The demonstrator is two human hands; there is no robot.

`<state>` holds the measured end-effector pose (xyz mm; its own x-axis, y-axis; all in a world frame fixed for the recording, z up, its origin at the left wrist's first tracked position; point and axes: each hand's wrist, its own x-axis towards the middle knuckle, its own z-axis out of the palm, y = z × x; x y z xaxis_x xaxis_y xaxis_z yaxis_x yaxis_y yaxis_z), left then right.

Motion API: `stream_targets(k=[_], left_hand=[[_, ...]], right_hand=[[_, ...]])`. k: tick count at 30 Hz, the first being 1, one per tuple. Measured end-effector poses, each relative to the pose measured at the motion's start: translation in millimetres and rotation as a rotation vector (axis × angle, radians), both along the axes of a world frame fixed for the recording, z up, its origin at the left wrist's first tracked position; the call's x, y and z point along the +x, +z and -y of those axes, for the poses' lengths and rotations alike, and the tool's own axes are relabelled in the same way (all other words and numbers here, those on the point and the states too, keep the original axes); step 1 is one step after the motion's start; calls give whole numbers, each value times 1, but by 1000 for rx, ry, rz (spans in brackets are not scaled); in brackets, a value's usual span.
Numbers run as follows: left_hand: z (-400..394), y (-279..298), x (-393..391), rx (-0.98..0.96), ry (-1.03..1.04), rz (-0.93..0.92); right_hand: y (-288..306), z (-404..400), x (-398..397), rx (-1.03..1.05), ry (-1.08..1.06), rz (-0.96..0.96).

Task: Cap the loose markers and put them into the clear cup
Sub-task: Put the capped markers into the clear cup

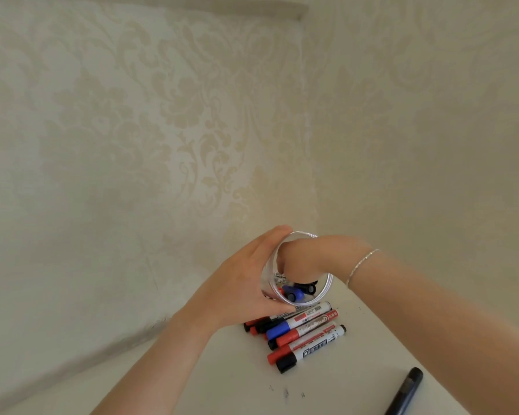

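While the left hand (240, 292) wraps its fingers round the wall of the clear cup (327, 287) and holds it tilted toward the camera, the right hand (304, 256) reaches down through the cup's mouth, its fingers hidden inside, so whether they grip a marker cannot be told. Inside the cup at least two capped ends show, one blue marker (292, 292) and one black marker (307, 286), with a hint of red beside them. Just below the cup, on the white table (240, 384), lies a pile of loose markers (304, 332), roughly eight, their long axes running from lower left to upper right. A dark pen (406, 389) lies well apart, lower right of the cup.
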<state>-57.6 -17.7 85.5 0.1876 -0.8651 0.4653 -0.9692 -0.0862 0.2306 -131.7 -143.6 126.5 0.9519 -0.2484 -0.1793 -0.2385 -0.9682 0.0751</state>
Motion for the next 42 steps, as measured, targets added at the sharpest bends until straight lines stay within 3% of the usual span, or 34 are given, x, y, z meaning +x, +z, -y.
stream_targets(k=[7,14,20,22,24,29,31,35,42], left_hand=[[-1,-2,0,-13,4,-68],[6,-21,-4,-47,-2,-164],[11,-36,-18,-87,-8,-171],[11,-37,-21,-104,6,-167],[8,-37,-23,-117,18,-164],[5,-32,-29,-138,66,-163],[4,-29,-29,-154,85,-160],[0,-24,-27,-162,100,-131],[-13,-16,-18,-181,133,-126]], right_hand=[[3,-6,-7,38,-26,93],[9,6,-47,521,-35,475],[-20,25,-82,669,-145,809],[-28,31,-95,616,-191,864],[-36,35,-109,412,-209,768],[-62,34,-135,181,-239,-200],[-79,26,-136,69,-246,-362],[-108,25,-126,58,-196,-259],[-92,26,-96,257,-110,87]])
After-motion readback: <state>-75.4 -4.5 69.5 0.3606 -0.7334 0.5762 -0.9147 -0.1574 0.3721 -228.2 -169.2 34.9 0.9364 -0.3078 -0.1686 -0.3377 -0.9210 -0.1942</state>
